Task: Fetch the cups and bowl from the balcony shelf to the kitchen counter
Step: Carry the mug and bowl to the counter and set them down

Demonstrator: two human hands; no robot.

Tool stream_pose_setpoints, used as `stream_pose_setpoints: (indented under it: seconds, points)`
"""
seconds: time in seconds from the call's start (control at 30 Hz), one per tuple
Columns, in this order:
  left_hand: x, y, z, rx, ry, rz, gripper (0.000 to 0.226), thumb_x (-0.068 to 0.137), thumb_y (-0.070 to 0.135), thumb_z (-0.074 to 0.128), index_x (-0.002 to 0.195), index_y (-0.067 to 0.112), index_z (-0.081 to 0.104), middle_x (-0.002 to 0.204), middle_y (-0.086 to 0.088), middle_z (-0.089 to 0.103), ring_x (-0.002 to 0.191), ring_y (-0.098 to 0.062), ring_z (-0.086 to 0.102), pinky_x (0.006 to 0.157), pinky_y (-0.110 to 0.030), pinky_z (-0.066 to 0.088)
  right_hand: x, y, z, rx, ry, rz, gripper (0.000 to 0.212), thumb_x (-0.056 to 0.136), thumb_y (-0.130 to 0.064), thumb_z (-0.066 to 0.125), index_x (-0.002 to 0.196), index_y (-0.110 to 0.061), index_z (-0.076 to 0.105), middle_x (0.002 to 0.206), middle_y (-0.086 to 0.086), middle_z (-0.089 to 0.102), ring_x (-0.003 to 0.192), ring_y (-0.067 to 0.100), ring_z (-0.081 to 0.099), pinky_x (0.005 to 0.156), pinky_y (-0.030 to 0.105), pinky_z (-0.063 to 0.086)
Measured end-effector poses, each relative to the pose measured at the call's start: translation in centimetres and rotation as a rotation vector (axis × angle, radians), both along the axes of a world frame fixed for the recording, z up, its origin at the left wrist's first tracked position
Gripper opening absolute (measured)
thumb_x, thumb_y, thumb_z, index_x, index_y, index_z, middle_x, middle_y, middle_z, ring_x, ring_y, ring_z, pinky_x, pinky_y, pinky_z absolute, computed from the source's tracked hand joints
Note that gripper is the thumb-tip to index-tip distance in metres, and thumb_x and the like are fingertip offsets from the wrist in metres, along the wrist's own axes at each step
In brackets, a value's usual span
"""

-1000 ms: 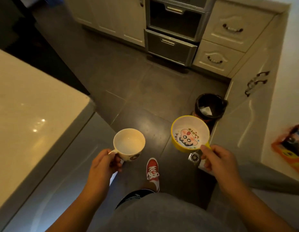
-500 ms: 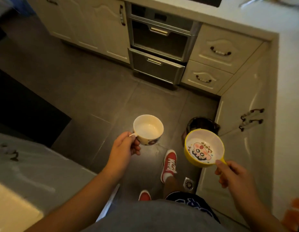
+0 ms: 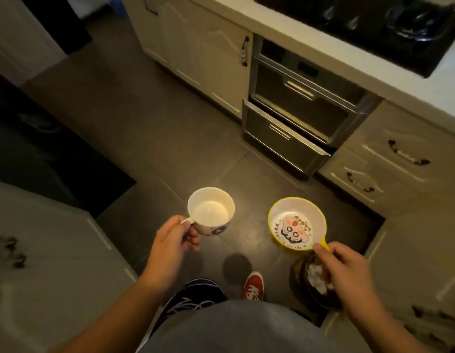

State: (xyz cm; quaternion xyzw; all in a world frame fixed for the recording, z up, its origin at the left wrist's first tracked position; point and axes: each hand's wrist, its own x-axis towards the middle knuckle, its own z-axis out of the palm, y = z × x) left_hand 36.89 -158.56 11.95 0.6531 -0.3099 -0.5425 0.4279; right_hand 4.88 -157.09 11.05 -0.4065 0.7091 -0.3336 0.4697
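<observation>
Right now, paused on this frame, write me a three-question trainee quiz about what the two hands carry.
1. True or false: the left hand grips the white cup by its handle.
2. The yellow bowl held by the right hand contains: A) rice; B) nothing, only a cartoon print; C) a spoon.
3. Fill in: both vessels hang above the ____, not yet on the counter.
Key: 1 true; 2 B; 3 floor.
</observation>
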Motion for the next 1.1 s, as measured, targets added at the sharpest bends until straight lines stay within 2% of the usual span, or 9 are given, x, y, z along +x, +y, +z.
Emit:
stream_pose_setpoints:
  seconds: [0.13, 0.4, 0.67, 0.8, 0.87, 1.0, 1.1]
  points:
    - [2.7, -1.8, -0.1, 0.041, -0.100, 0.159, 0.044, 0.099, 0.016, 0.043, 0.063, 0.025, 0.067, 0.064, 0.002, 0.065, 0.062, -0.013, 0.061, 0.057, -0.025, 0.051, 3.6, -8.7, -0.3, -0.001, -0.058, 0.156, 0.035, 0.087, -0.028, 0.066, 0.054, -0.017, 0.060, 0.041, -0.004, 0.050, 0.037, 0.002, 0.043, 0.036, 0.013, 0.035]
    - [10.2, -9.8, -1.3, 0.071, -0.074, 0.317, 0.045, 0.100, 0.015, 0.043, 0.063, 0.024, 0.066, 0.063, 0.001, 0.063, 0.064, -0.018, 0.058, 0.062, -0.034, 0.049, 13.3, -23.9, -0.7, -0.058, -0.053, 0.355, 0.033, 0.090, -0.021, 0.063, 0.068, 0.004, 0.061, 0.042, -0.006, 0.055, 0.037, 0.004, 0.046, 0.039, 0.015, 0.037]
    - [15.4, -24.4, -0.8, 0.029, -0.038, 0.287, 0.038, 0.097, 0.010, 0.042, 0.064, 0.016, 0.060, 0.057, 0.002, 0.060, 0.055, -0.013, 0.056, 0.053, -0.028, 0.048, 16.0, -33.7, 1.2, -0.028, -0.052, 0.273, 0.035, 0.090, -0.016, 0.063, 0.064, 0.006, 0.059, 0.042, -0.002, 0.051, 0.038, 0.009, 0.044, 0.043, 0.024, 0.038]
    - [15.7, -31.6, -0.9, 0.000, 0.003, 0.253, 0.040, 0.097, 0.012, 0.043, 0.063, 0.020, 0.062, 0.058, 0.003, 0.060, 0.054, -0.009, 0.057, 0.049, -0.021, 0.050, 15.3, -37.8, 1.4, -0.009, -0.046, 0.248, 0.034, 0.089, -0.019, 0.063, 0.063, 0.001, 0.060, 0.050, 0.003, 0.056, 0.043, 0.008, 0.049, 0.047, 0.029, 0.041]
    - [15.6, -35.2, -1.2, -0.006, 0.019, 0.249, 0.039, 0.097, 0.011, 0.042, 0.064, 0.018, 0.062, 0.058, 0.003, 0.061, 0.053, -0.009, 0.057, 0.048, -0.020, 0.051, 14.8, -40.1, 1.0, 0.003, -0.042, 0.231, 0.034, 0.088, -0.022, 0.065, 0.061, -0.003, 0.061, 0.052, 0.006, 0.056, 0.043, 0.010, 0.049, 0.048, 0.032, 0.041]
    - [14.9, -42.6, -1.4, -0.022, 0.059, 0.244, 0.040, 0.096, 0.007, 0.041, 0.062, 0.017, 0.060, 0.059, 0.000, 0.059, 0.054, -0.011, 0.056, 0.049, -0.024, 0.050, 14.1, -46.3, -0.2, 0.025, -0.044, 0.213, 0.036, 0.086, -0.028, 0.066, 0.058, -0.007, 0.061, 0.049, 0.011, 0.052, 0.043, 0.014, 0.046, 0.047, 0.029, 0.039]
    - [14.7, -47.6, -0.9, -0.035, 0.073, 0.255, 0.044, 0.096, 0.005, 0.041, 0.060, 0.018, 0.061, 0.059, -0.002, 0.058, 0.053, -0.012, 0.055, 0.048, -0.023, 0.050, 14.1, -51.7, -0.7, 0.035, -0.046, 0.260, 0.036, 0.086, -0.033, 0.066, 0.061, -0.008, 0.061, 0.056, 0.019, 0.057, 0.045, 0.013, 0.049, 0.048, 0.031, 0.041]
